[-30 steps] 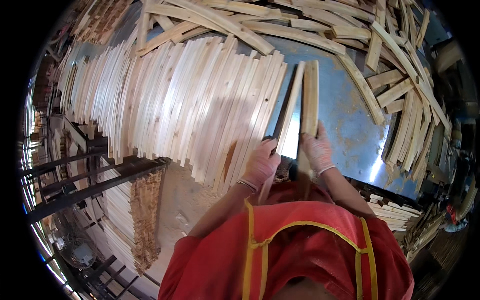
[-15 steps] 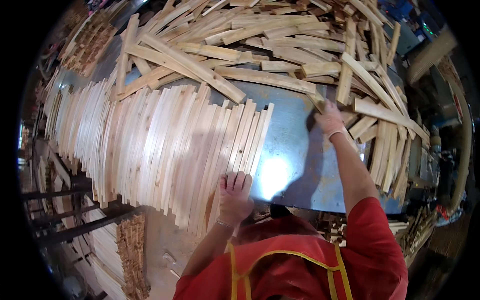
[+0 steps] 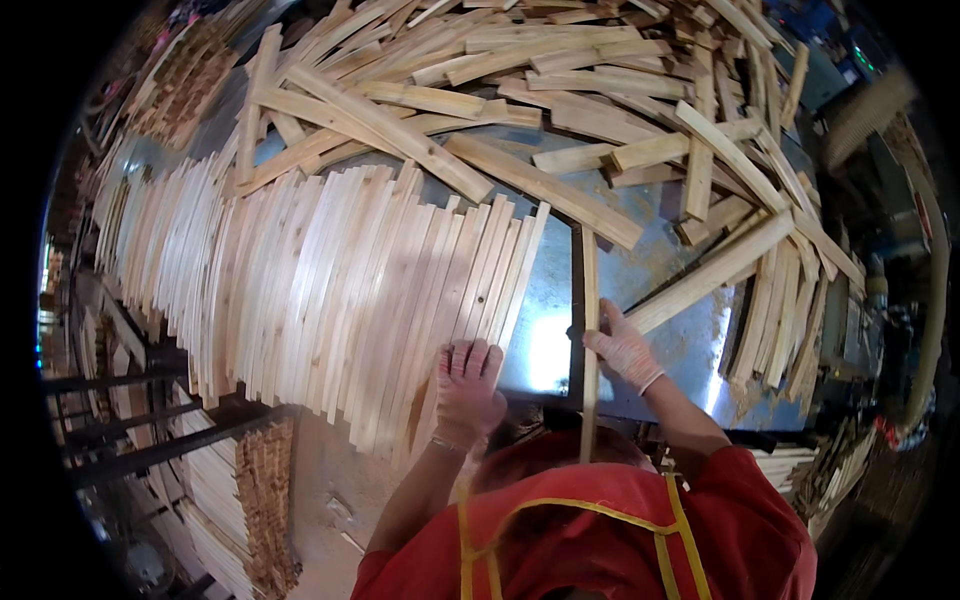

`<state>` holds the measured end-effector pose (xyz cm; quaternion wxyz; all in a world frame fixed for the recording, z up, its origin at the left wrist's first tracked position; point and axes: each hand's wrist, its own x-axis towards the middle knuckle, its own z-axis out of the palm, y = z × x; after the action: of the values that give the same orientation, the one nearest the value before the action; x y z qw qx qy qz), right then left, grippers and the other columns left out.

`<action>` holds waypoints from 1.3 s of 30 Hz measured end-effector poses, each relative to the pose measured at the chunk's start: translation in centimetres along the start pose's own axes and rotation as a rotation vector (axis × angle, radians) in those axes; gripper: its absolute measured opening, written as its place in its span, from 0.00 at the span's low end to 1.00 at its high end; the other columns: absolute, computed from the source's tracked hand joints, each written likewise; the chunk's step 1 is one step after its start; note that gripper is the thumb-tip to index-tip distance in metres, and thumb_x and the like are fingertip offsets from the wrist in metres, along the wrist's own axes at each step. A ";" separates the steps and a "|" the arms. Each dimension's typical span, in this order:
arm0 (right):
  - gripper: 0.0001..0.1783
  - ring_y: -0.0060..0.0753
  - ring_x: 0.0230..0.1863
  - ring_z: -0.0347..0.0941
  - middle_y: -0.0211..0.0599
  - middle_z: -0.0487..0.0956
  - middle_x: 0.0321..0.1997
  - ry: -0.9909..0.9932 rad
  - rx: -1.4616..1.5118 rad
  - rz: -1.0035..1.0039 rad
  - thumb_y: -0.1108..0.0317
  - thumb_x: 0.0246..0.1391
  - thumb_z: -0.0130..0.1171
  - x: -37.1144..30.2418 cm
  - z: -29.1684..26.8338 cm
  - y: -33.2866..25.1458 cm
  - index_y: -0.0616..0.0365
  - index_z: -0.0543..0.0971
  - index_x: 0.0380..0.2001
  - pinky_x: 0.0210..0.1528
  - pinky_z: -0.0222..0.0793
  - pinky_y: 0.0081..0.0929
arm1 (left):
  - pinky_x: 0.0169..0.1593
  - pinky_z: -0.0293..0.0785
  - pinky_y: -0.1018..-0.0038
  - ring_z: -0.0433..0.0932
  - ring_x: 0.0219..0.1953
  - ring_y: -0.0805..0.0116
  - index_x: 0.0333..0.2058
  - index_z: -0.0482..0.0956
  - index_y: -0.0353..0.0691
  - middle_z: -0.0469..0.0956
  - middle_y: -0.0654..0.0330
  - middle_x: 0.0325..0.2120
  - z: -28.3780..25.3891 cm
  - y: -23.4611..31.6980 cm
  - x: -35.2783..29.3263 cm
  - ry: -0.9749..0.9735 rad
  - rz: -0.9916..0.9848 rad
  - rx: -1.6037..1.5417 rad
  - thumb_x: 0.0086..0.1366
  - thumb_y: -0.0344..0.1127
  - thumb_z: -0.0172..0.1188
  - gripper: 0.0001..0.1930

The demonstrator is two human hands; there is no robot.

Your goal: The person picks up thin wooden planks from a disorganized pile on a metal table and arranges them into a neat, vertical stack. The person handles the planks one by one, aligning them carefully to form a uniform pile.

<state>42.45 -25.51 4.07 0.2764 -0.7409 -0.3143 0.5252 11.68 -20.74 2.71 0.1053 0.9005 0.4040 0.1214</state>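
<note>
A narrow wooden strip [image 3: 590,280] stands lengthwise over the metal table, its near end reaching my apron. My right hand [image 3: 622,350], in a pale glove, grips it near the middle with the thumb across it. To the left lies a long row of strips [image 3: 340,290], set side by side with uneven ends. My left hand [image 3: 468,390] rests on the near right end of this row, fingers laid over the strips. A gap of bare table separates the row from the held strip.
Loose wooden pieces [image 3: 570,110] are heaped across the back and right of the metal table [image 3: 650,285]. One slanted piece [image 3: 710,275] lies just beyond my right hand. Stacked wood [image 3: 262,500] is at the lower left, and a ribbed hose [image 3: 930,330] hangs at far right.
My right hand has come back from the heap toward me, bringing a strip upright beside the row. Some heap pieces have shifted toward me. My left hand stays in place.
</note>
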 end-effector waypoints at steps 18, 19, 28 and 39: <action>0.40 0.59 0.69 0.75 0.50 0.79 0.69 0.569 -0.692 -0.357 0.51 0.57 0.69 8.8 -2.6 -10.5 0.52 0.75 0.71 0.71 0.72 0.46 | 0.77 0.51 0.41 0.65 0.69 0.45 0.62 0.78 0.44 0.71 0.50 0.64 -0.4 0.7 0.2 -0.158 0.078 0.029 0.55 0.52 0.67 0.36; 0.38 0.58 0.68 0.75 0.51 0.80 0.67 0.572 -0.757 -0.376 0.53 0.57 0.68 10.7 -3.2 -9.7 0.53 0.75 0.69 0.70 0.72 0.46 | 0.76 0.52 0.40 0.65 0.68 0.45 0.62 0.79 0.44 0.71 0.51 0.63 -0.4 0.8 0.5 -0.146 0.080 0.019 0.54 0.51 0.68 0.36; 0.41 0.55 0.59 0.81 0.52 0.83 0.60 0.313 -0.405 -0.362 0.58 0.53 0.70 8.0 -5.8 -7.9 0.58 0.73 0.69 0.64 0.76 0.45 | 0.76 0.54 0.38 0.68 0.67 0.43 0.59 0.80 0.44 0.73 0.50 0.61 -0.7 1.1 0.5 -0.200 0.044 0.052 0.46 0.50 0.71 0.39; 0.42 0.57 0.59 0.82 0.61 0.83 0.58 -0.236 -0.147 -0.127 0.52 0.64 0.66 -10.5 11.0 3.4 0.56 0.66 0.77 0.64 0.77 0.45 | 0.78 0.49 0.41 0.62 0.74 0.48 0.67 0.74 0.40 0.69 0.51 0.67 0.5 3.2 1.8 -0.192 -0.041 0.019 0.61 0.60 0.67 0.42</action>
<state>29.98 -34.79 4.65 0.2151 -0.6708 -0.4286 0.5657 15.22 -21.57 3.44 0.1375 0.9005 0.4115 0.0283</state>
